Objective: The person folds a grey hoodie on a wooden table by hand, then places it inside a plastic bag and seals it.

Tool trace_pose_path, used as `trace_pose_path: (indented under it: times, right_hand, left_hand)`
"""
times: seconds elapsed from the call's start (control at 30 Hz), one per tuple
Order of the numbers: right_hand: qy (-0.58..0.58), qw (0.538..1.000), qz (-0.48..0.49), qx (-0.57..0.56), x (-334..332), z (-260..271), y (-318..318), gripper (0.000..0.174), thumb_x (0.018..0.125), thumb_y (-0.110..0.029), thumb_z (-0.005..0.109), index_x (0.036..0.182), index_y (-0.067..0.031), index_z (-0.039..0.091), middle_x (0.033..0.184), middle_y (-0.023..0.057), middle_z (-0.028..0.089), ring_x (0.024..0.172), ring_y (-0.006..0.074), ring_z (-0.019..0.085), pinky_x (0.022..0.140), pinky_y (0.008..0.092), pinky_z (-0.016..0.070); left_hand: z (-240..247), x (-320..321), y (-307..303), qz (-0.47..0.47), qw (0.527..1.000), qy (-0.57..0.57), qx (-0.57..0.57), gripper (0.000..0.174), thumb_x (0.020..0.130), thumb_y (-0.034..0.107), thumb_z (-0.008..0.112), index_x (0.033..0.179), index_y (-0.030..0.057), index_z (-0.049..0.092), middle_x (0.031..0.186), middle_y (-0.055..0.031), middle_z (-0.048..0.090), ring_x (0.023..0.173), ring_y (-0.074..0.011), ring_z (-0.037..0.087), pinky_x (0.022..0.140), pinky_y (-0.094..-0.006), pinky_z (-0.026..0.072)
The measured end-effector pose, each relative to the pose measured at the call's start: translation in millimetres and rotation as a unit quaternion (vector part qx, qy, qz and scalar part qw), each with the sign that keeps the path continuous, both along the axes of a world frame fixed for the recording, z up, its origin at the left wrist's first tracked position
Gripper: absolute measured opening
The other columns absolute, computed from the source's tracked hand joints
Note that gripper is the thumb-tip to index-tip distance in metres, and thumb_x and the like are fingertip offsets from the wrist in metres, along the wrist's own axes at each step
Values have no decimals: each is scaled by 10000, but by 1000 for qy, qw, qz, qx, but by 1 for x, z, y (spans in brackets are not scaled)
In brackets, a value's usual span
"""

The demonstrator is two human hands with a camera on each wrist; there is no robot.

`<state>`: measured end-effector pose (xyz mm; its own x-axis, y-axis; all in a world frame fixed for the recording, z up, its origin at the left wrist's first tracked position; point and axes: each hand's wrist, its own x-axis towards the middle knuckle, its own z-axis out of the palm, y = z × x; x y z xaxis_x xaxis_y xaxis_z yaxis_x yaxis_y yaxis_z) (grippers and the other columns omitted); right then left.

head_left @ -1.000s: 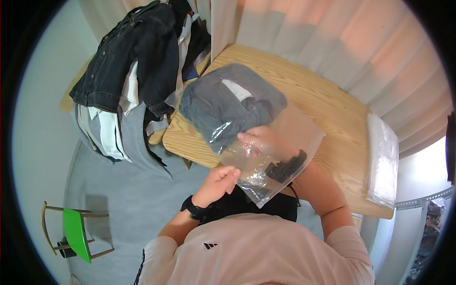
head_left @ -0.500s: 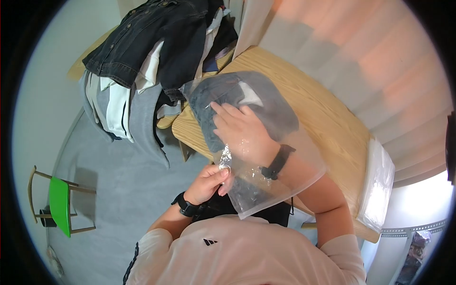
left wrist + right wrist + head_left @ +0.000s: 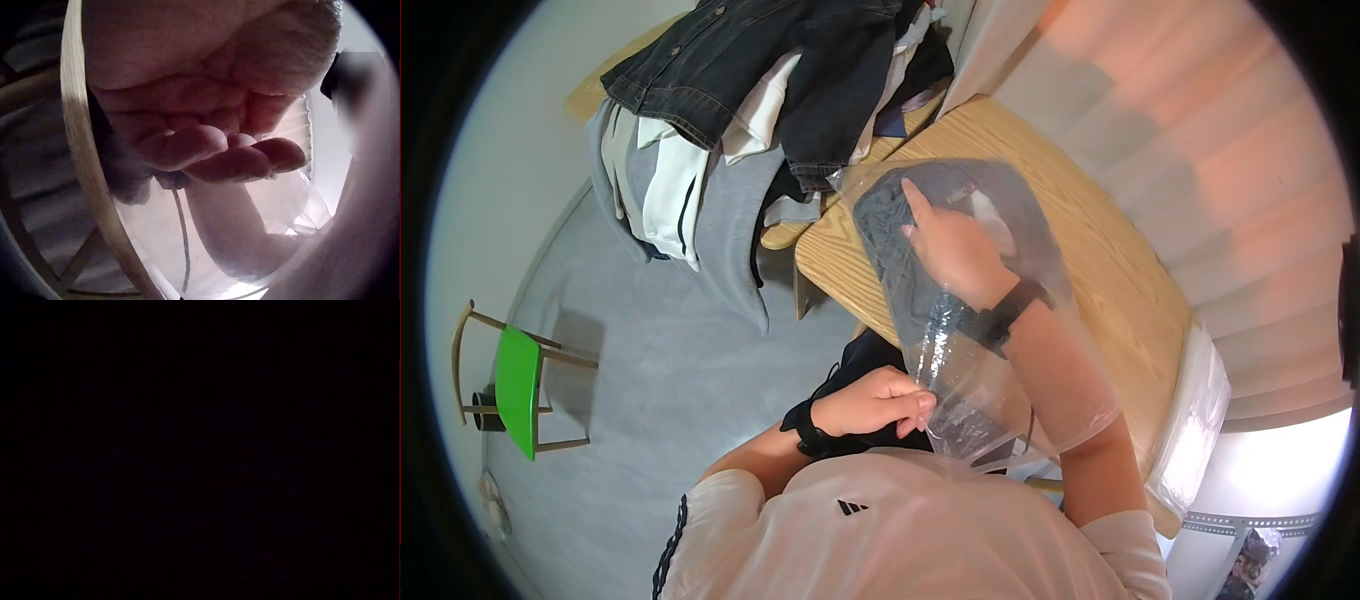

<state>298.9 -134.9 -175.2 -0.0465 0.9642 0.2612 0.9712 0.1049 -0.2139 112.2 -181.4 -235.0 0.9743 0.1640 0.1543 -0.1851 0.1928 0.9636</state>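
A clear plastic bag [image 3: 990, 400] lies across the table's near corner in the head view, with a folded grey garment [image 3: 885, 225] inside its far part. My right hand [image 3: 960, 255] is inside the bag, on top of the garment, its index finger stretched toward the far left corner. The other fingers of that hand are mostly hidden. With thumb and fingers, my left hand [image 3: 875, 400] pinches the bag's near left edge. Seen from the left wrist, the left hand's fingers [image 3: 231, 156] are curled. The right wrist view is black.
Beneath the bag is a wooden table [image 3: 1100, 220]. A stack of flat clear bags [image 3: 1195, 420] lies at its right end. Clothes, with a dark denim jacket [image 3: 750, 80] on top, are heaped at the back left. A green chair [image 3: 518, 390] stands on the floor.
My right hand has pushed deeper into the bag, from its middle to the far part over the garment. My left hand keeps its pinch on the edge. The head view has shifted.
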Motion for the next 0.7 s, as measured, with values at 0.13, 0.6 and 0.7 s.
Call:
trace_pose_path:
  times: [0.13,0.6,0.7]
  right_hand:
    - [-118,992,50,5,-7,2,2,309,786,-128,547,1057,16,576,889,139,572,882,304,553,722,423,463]
    - [12,971,151,-182,10,0,39,433,890,-238,504,1291,-84,457,1171,156,518,1115,297,458,956,395,328]
    - [2,966,120,-231,6,-8,55,502,937,-339,379,1386,-118,346,1298,108,471,1173,273,411,985,403,266]
  left_hand:
    - [0,5,4,-12,999,-18,35,365,965,218,425,719,-8,571,567,-40,534,533,-112,490,538,-258,393]
    - [13,10,0,8,997,-35,72,249,923,102,440,747,-17,569,593,-52,561,552,-129,557,539,-260,433]
    - [6,13,-3,16,995,-69,71,221,897,74,442,733,-17,560,597,-51,573,548,-128,566,532,-262,438]
